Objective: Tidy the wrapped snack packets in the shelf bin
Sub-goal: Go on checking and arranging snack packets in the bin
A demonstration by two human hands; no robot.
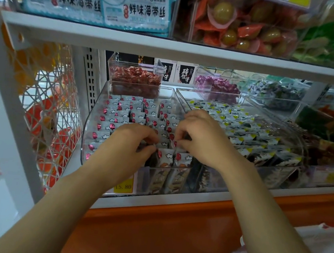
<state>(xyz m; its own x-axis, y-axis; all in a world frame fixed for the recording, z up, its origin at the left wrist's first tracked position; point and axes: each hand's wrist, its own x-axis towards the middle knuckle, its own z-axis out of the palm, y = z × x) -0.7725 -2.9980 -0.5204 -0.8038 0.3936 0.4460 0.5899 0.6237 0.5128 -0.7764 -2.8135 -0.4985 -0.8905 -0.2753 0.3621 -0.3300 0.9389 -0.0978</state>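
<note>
Our left hand (133,143) is down in the clear bin (91,122), fingers curled and pinching some snack packets (122,111) near the bin's front edge. Our right hand (200,138) is just beside it, fingertips pinching a packet top in the same spot. Packets stand upright in rows, filling the bin. We see a yellow price tag (124,186) below the bin's front, on the shelf (300,193) edge.
</note>
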